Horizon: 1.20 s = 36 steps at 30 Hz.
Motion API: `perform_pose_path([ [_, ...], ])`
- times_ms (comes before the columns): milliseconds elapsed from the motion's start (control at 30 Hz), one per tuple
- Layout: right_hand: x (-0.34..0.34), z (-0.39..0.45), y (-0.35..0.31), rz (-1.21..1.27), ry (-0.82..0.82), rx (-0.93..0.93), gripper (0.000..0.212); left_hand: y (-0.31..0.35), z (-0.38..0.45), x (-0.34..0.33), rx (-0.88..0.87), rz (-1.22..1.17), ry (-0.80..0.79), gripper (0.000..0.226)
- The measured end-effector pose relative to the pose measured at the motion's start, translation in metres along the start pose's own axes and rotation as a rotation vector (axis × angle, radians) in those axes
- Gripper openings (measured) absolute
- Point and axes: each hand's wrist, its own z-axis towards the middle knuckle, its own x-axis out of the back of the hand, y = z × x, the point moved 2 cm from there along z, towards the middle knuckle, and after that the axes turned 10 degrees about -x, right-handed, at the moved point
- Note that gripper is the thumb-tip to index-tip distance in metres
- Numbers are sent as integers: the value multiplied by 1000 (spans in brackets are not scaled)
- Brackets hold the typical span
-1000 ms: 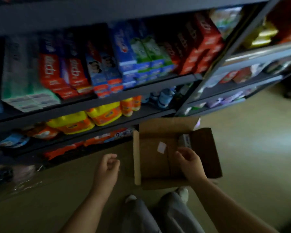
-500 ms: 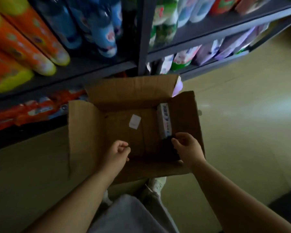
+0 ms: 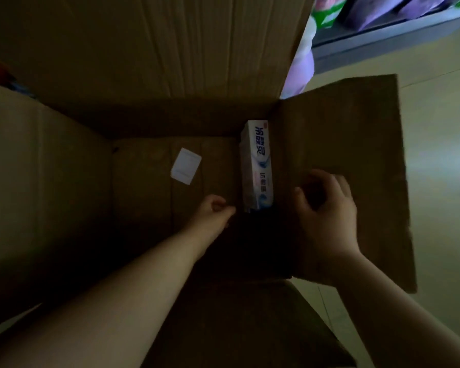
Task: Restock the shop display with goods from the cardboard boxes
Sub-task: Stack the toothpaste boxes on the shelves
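Fingers of the left hand (image 3: 215, 208) are loosely curled and hold nothing, low inside the cardboard box (image 3: 72, 197), just beside the near end of the toothpaste carton (image 3: 258, 166). On the right hand (image 3: 327, 205) they are bent into an empty claw above the right flap (image 3: 356, 134), near the carton but apart from it.

That carton looks to be the only stock left in the box: it lies along the right wall, printed face up, with what may be a second one under it, though the dark hides that. A small white slip of paper (image 3: 186, 166) lies loose on the box floor.

From here the reach could go wrong in the gloom. The carton sits tight against the wall, so fingers may slide off its glossy face or crush a thin corner. The right flap could fold inward under the wrist and cover it.

Brown corrugated board with ribbed creases makes up the box. The carton is a long, smooth, sharp-edged block. Soft purple packs (image 3: 367, 9) fill the grey shelf (image 3: 383, 43) beyond
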Motion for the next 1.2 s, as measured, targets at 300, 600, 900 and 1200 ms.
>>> perform_pose_path([
  [300, -43, 14, 41, -138, 175, 174, 61, 0, 54, -37, 11, -65, -29, 52],
  [600, -60, 24, 52, -17, 117, 121, 66, -9, 74, -71, -16, -248, -80, 63],
  [900, -61, 23, 47, 9, 143, 111, 65, -15, 79, -78, -80, -422, -87, 45],
  [1200, -57, 20, 44, -17, 140, 102, 64, -9, 67, -62, 50, -542, -181, 36],
])
